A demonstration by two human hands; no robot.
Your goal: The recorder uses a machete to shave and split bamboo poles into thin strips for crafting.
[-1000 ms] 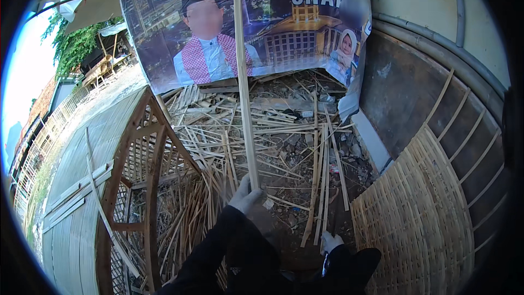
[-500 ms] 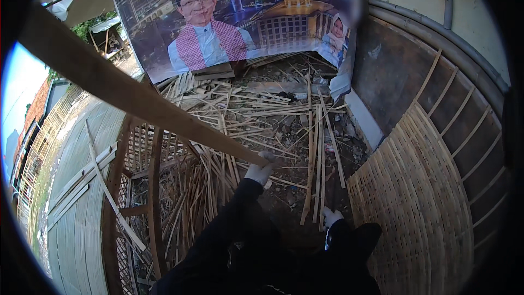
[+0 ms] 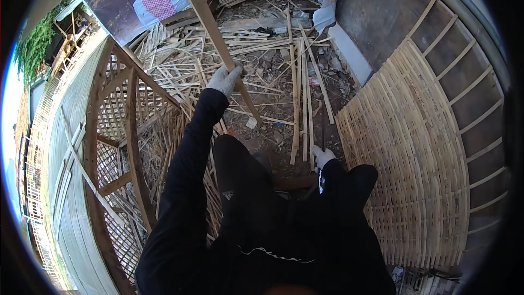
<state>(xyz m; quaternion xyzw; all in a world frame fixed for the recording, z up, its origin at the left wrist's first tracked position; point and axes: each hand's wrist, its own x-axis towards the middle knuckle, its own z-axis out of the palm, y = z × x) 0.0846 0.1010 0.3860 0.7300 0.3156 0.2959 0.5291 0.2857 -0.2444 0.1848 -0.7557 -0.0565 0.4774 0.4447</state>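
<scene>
My left hand [image 3: 224, 80], in a pale glove, grips a long wooden beam [image 3: 203, 13] partway along. The beam slants from the top of the view down to the right, its lower end over the littered ground. Low by my right knee is my right hand [image 3: 323, 156], also gloved, its fingers closed. A thin dark rod [image 3: 323, 123] rises beside that hand, and something shiny shows near the wrist; what the fingers hold is not clear. Long split bamboo strips [image 3: 304, 104] lie just ahead of the right hand.
A woven bamboo panel [image 3: 406, 169] leans at the right against a brown board [image 3: 393, 27]. On the left stands a wooden frame [image 3: 134, 147] with lattice and a pale green slatted panel [image 3: 73, 207]. Loose bamboo strips [image 3: 240, 49] litter the ground below a printed banner [image 3: 109, 0].
My left hand has gone up and to the left with the beam, which now stands steeper. The view has tilted downward. My right hand stays low near the knee.
</scene>
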